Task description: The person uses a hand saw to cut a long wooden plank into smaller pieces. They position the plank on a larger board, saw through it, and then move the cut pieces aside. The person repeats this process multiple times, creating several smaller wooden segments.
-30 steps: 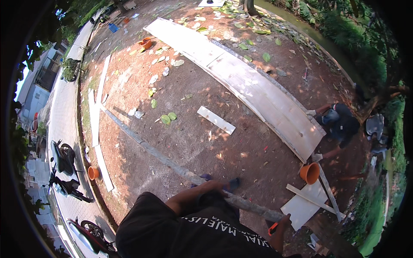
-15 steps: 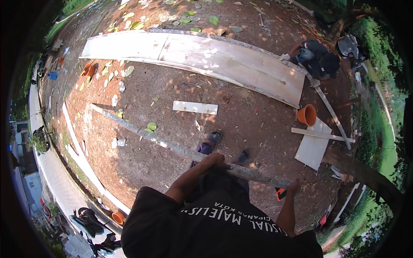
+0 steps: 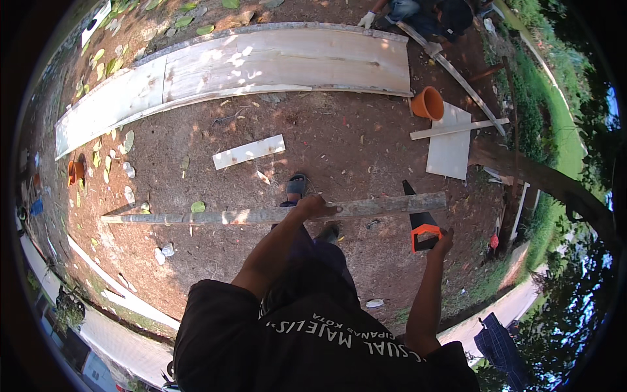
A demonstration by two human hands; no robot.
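Observation:
A long, weathered wooden plank (image 3: 261, 214) stretches left to right in front of me. My left hand (image 3: 316, 207) is closed around it near its middle. To the right, my right hand (image 3: 444, 242) grips the orange handle of a handsaw (image 3: 425, 237). The dark blade points away from me and crosses the plank close to its right end, its tip showing past the far edge. Whether the blade touches the wood I cannot tell.
Beyond lies a long pale panel (image 3: 287, 62), with a co-worker's gloved hand (image 3: 367, 20) at its far edge. A short board (image 3: 249, 152) rests on the dirt. An orange pot (image 3: 428, 103) stands beside a white board (image 3: 449, 153) at right, near a tree trunk (image 3: 542, 173).
My right hand has left the plank's right end and now holds the handsaw out beside it. The plank has swung to lie nearly level across the view. My view has turned right.

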